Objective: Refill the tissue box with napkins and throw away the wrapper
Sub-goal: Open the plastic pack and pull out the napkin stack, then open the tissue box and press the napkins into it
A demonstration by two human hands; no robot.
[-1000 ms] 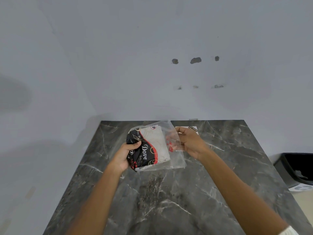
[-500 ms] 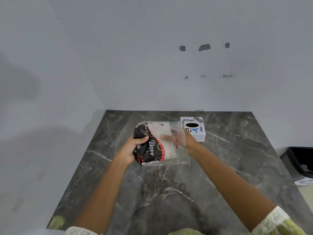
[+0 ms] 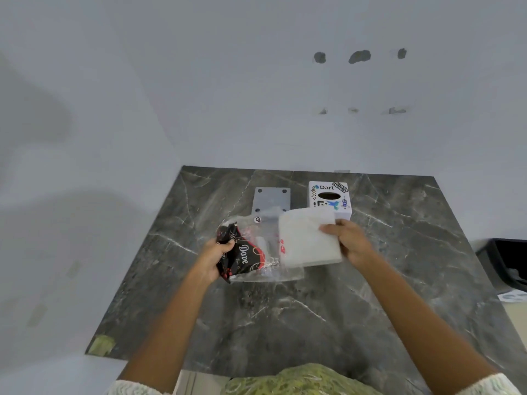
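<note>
Head view: over the dark marbled stone counter (image 3: 313, 323), the left hand (image 3: 214, 259) has its grip closed on the black-and-red printed end of the clear plastic wrapper (image 3: 251, 252). The right hand (image 3: 349, 242) pinches the white napkin stack (image 3: 309, 238), mostly clear of the wrapper's mouth. The white stickered tissue box (image 3: 330, 198) sits at one o'clock, just behind the stack. Unwrapping looks nearly done; next, free the stack and open the box for loading.

surface: dark marble table (image 3: 285, 323) | on it: tissue box (image 3: 330, 198), grey plate (image 3: 271, 198)
</note>
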